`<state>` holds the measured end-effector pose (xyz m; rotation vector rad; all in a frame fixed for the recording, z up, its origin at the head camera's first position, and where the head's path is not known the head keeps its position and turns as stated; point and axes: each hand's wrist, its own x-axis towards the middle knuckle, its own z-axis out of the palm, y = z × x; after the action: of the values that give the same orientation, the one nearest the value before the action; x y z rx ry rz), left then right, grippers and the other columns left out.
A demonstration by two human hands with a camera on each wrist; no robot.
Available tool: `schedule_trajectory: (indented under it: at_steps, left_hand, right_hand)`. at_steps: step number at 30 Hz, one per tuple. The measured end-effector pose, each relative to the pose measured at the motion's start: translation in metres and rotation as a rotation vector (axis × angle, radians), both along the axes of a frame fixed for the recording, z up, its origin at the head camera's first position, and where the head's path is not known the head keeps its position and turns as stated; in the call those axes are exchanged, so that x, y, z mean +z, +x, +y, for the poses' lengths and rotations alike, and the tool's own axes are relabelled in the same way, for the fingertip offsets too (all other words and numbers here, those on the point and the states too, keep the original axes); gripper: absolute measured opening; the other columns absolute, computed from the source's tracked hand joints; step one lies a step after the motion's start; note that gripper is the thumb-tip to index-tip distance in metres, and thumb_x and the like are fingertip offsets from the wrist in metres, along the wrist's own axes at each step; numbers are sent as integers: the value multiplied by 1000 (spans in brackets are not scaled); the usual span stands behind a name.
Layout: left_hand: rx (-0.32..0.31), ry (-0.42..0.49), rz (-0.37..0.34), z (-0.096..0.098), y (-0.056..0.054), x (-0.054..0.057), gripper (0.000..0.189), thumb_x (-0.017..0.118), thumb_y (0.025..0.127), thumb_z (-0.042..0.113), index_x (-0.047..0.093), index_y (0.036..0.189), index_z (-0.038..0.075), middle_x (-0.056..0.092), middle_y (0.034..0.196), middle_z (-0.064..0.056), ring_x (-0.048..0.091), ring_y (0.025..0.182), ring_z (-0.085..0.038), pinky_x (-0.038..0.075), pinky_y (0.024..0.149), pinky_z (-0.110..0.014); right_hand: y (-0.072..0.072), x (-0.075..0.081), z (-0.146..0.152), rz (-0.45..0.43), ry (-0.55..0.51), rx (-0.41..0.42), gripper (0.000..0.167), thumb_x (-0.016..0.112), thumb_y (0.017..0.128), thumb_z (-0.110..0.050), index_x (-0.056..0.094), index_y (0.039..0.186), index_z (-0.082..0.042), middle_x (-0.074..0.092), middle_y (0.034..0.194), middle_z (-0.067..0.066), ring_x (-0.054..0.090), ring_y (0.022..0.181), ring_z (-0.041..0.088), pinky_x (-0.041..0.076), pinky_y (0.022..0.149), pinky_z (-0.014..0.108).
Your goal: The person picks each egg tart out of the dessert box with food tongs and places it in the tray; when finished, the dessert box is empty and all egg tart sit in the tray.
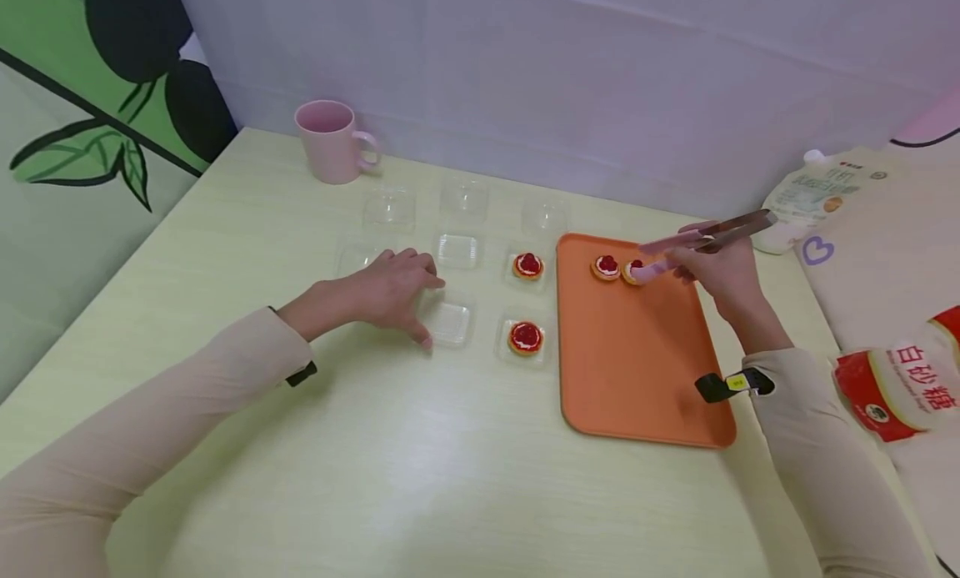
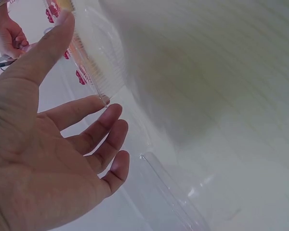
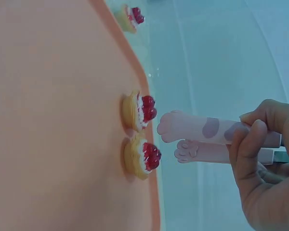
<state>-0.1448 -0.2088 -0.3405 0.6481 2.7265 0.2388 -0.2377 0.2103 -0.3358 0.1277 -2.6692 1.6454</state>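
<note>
In my right hand point(image 1: 723, 265) I hold tongs point(image 3: 212, 130) with pale pink, paw-shaped tips. The tips hover close to two berry tarts on the orange tray point(image 1: 630, 353), a left tart point(image 1: 606, 268) and a right tart point(image 1: 632, 272); in the right wrist view they look apart from both. My left hand point(image 1: 390, 290) is spread at the left side of a small clear plastic container point(image 1: 450, 322), thumb and forefinger by its edge. Two other clear containers hold one tart each, a near tart point(image 1: 526, 338) and a far tart point(image 1: 528, 266).
More clear plastic containers point(image 1: 457, 250) stand in rows left of the tray. A pink mug point(image 1: 333, 143) is at the back left of the table point(image 1: 337, 478). On the right lie a white pouch point(image 1: 810, 190) and a red-and-white bag point(image 1: 896, 390). A cloth-covered wall point(image 1: 562, 86) rises behind.
</note>
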Motion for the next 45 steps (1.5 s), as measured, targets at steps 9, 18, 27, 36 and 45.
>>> schedule_trajectory:
  at_steps: [9, 18, 27, 36, 45]
  left_hand:
    - [-5, 0, -17, -2, -1, -1, 92, 88, 68, 50, 56, 140, 2, 53, 136, -15, 46, 123, -34, 37, 96, -49]
    - [-17, 84, 14, 10, -6, 8, 100, 84, 72, 55, 43, 151, 10, 49, 143, -14, 41, 131, -34, 35, 102, -54]
    - [-94, 83, 47, 57, -11, 1, 95, 79, 75, 60, 44, 151, 15, 50, 148, -9, 40, 135, -30, 33, 103, -52]
    - [-151, 49, 18, 84, -11, -8, 86, 81, 75, 56, 54, 144, 13, 55, 143, -4, 44, 131, -27, 34, 101, -48]
    - [-164, 47, -2, 91, -15, -13, 77, 84, 75, 50, 60, 138, 13, 59, 136, -3, 48, 123, -24, 36, 97, -44]
  right_hand:
    - [11, 9, -15, 34, -14, 42, 32, 70, 91, -7, 55, 118, 0, 68, 77, -16, 63, 55, 6, 54, 55, 20]
    - [28, 19, -33, 42, -66, 125, 34, 73, 88, -5, 57, 118, 0, 72, 78, -14, 63, 54, 10, 54, 54, 21]
    - [51, 18, -60, -12, -78, 301, 34, 75, 87, -6, 63, 116, 4, 76, 82, -8, 61, 54, 12, 51, 51, 24]
    - [74, 5, -86, -136, 39, 439, 29, 70, 85, -3, 67, 114, -3, 76, 91, 7, 60, 56, 18, 49, 51, 33]
    - [80, -7, -99, -99, 125, 488, 33, 73, 80, 1, 67, 112, -2, 76, 99, 19, 61, 58, 10, 49, 53, 25]
